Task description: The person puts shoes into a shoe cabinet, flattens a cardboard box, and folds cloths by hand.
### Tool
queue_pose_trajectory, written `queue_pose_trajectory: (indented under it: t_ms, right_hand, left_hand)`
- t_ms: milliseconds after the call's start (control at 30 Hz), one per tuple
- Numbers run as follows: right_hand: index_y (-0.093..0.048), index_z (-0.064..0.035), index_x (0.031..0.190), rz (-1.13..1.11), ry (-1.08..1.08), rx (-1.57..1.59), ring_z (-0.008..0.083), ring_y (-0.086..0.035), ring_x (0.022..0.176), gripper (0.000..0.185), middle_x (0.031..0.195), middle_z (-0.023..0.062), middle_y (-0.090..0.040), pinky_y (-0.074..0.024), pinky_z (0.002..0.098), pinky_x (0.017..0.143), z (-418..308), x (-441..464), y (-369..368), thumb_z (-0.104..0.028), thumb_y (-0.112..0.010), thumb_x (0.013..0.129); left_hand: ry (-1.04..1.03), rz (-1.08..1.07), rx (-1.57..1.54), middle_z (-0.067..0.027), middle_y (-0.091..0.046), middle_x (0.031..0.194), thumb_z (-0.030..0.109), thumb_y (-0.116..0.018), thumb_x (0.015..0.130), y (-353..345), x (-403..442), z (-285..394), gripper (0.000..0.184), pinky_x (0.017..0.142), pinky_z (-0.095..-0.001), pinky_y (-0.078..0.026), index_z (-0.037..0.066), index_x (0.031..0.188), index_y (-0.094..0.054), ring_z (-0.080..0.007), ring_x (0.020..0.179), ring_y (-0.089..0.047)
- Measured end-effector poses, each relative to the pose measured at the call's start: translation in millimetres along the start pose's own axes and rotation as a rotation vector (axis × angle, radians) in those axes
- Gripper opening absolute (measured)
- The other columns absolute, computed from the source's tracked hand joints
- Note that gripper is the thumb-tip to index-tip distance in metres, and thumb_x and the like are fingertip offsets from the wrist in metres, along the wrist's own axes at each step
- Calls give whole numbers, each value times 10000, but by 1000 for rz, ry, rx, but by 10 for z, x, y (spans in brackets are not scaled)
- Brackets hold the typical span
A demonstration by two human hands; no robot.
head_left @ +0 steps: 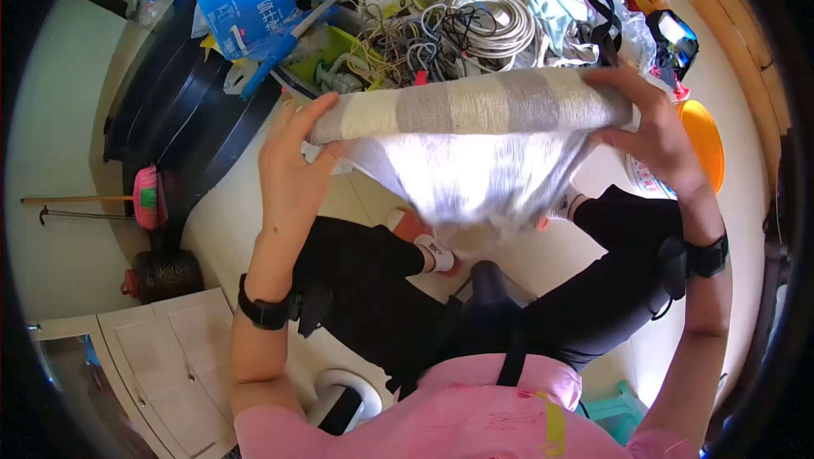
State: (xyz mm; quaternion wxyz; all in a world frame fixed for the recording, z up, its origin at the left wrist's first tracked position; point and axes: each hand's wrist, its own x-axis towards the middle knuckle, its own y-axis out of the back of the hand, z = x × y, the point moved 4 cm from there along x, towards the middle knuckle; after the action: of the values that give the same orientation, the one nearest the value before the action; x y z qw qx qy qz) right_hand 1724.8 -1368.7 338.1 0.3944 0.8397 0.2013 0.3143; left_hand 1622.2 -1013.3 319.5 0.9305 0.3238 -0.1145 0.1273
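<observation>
A striped cloth (449, 111) in grey and cream is stretched between my two hands, above my knees. Its upper edge looks folded or rolled into a thick band, while the lower part hangs down in bright light, blurred at the bottom. My left hand (295, 158) pinches the cloth's left end, thumb below and fingers above. At the other end my right hand (649, 132) grips the band the same way, with fingers over the top and thumb underneath.
Ahead lies a heap of coiled cables (492, 26), a blue box (246, 9) and bags. A yellow-orange bucket (702, 145) stands at the right. On the left are a pink broom (147, 196) and a cream cabinet (161, 366). A teal stool (617, 412) shows at lower right.
</observation>
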Motion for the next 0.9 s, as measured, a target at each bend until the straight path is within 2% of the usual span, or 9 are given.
queue_pose_trajectory:
  t_ms: [67,133,233,400,467,600,833,867,900]
  right_hand:
    - [-645,-76,1013,24,47,-251,255,-596,921,352,988,97,-610,-472,346,822,-22,30,62,-85,-740,674]
    - [-644,-72,849,198,172,-495,302,-558,834,234,856,100,-538,-458,384,752,-199,101,188,-6,-688,629]
    - [-659,-62,935,398,149,-585,287,-551,1094,337,1123,125,-578,-451,370,914,-550,30,621,38,-708,617]
    - [-604,-76,1017,496,-85,110,322,-444,1287,303,1351,182,-485,-327,452,1064,-699,-760,1040,-182,-618,734]
    - [-618,-89,1012,399,-316,344,341,-471,1256,319,1350,199,-496,-307,477,1058,-634,-1040,948,-301,-624,773]
    - [-589,-120,1050,-904,57,133,260,-539,1185,386,1190,61,-622,-414,388,959,-909,-1446,247,-136,-706,683]
    - [-567,-127,1152,-1449,-78,175,282,-592,997,460,1065,78,-636,-458,384,862,-874,-1332,-155,-456,-639,839]
    - [-612,-160,1129,-1211,9,251,246,-597,993,440,1075,43,-648,-447,356,879,-784,-1161,-127,-443,-685,801]
    - [-595,-141,1173,-1133,82,154,278,-595,1038,439,1147,71,-634,-447,381,901,-764,-841,-95,-415,-656,836]
  left_hand:
    - [-255,78,727,-57,-590,1004,-54,-710,669,113,-9,109,437,886,-297,-424,87,1081,-668,-192,998,-558]
    - [-300,168,686,-68,-581,1004,-52,-711,649,291,8,220,418,890,-308,-417,95,1039,-679,-202,986,-556]
    - [-398,444,499,-97,-583,1053,-44,-693,579,579,-78,675,323,886,-353,-404,86,874,-694,-236,1010,-544]
    - [-496,314,161,-195,-577,1245,78,-700,683,937,-690,1016,86,1091,-539,-229,87,720,-623,-417,1280,-429]
    - [-195,-390,47,-133,-605,1238,144,-711,721,1019,-1087,964,107,1102,-545,-181,125,729,-606,-375,1308,-416]
    - [-25,-1104,219,0,-513,1361,229,-664,799,307,-1962,547,189,1060,-557,-261,137,952,-601,-205,1330,-397]
    - [-18,-1491,379,-32,-536,1298,221,-611,859,-189,-2180,410,301,988,-531,-381,151,1147,-562,-218,1265,-457]
    - [-71,-1532,512,-50,-521,1312,229,-609,866,-234,-1902,504,346,990,-527,-380,138,1193,-546,-215,1252,-466]
    - [-188,-1183,403,-66,-500,1335,248,-597,875,-306,-1631,579,383,1008,-516,-366,129,1232,-526,-220,1266,-451]
